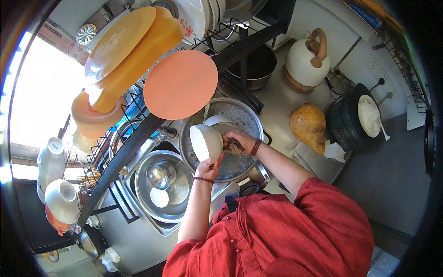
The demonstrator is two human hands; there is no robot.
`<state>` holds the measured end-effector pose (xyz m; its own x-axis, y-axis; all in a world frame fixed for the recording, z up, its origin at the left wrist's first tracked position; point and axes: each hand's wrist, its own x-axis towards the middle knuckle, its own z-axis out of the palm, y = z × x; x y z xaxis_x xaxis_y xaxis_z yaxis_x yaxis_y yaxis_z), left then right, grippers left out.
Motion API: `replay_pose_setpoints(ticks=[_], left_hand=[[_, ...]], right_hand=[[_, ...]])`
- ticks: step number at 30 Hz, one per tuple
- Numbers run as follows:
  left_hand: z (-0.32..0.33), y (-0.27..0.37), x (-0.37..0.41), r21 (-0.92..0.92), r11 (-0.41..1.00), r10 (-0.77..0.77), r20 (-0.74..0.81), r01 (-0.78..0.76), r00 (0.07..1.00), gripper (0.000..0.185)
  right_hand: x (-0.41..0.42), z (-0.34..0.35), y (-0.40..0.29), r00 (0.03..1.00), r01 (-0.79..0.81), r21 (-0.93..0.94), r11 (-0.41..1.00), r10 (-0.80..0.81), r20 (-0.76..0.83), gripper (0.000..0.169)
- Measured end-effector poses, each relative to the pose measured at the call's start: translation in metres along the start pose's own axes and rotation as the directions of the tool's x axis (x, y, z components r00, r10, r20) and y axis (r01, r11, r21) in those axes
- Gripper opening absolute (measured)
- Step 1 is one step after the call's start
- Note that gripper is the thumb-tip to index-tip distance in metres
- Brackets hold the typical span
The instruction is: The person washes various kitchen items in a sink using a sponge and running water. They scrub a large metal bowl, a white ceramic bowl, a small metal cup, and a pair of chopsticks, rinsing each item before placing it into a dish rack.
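My left hand (207, 170) grips a white bowl (205, 142) from below, its mouth tipped to the left. Against the bowl's outer side, my right hand (241, 141) presses a brown, rough scrubber (232, 145), perhaps a loofah or cloth. Both hands are over a large steel pan (250, 119) of water with bubbles on it. Behind the held bowl, another pale bowl (217, 120) sits partly in that water. To the left, a steel basin (140, 199) in the sink holds a shiny metal bowl (159, 177) and a small white dish (159, 197).
A black dish rack (138, 145) juts over the sink, with an orange plate (180, 85), yellow dishes (121, 52) and stacked white bowls (52, 155). Rightward on the counter stand a dark pot (254, 83), a kettle (306, 62), a large brown root vegetable or gourd (307, 124) and a dark green cooker (346, 119).
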<state>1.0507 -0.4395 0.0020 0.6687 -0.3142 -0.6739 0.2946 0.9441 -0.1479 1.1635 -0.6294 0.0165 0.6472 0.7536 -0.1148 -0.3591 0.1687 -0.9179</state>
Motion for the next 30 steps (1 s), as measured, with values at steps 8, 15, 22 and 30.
replay_pose_setpoints(ticks=[8, 15, 22, 30], left_hand=[[-0.003, -0.01, -0.026, 0.704, 0.646, 0.538, -0.145, -0.295, 0.831, 0.044], [-0.016, -0.002, -0.014, 0.993, -0.107, 0.747, 0.116, -0.054, 0.655, 0.029], [-0.034, 0.012, 0.018, 0.964, -0.244, 0.69, 0.249, -0.105, 0.679, 0.026], [-0.036, 0.012, 0.044, 0.952, -0.213, 0.836, 0.061, 0.22, 0.545, 0.041]], right_hand=[[-0.002, -0.02, -0.043, 0.929, -0.08, -0.469, 0.879, -0.105, -0.355, 0.03], [-0.023, 0.013, -0.051, 0.679, -0.224, -0.974, 0.034, -0.712, -0.181, 0.031], [-0.038, 0.035, -0.017, 0.952, -0.293, -0.844, 0.448, 0.055, -0.301, 0.041], [-0.03, 0.044, 0.061, 0.775, -0.557, -0.734, 0.388, -0.076, -0.628, 0.021]])
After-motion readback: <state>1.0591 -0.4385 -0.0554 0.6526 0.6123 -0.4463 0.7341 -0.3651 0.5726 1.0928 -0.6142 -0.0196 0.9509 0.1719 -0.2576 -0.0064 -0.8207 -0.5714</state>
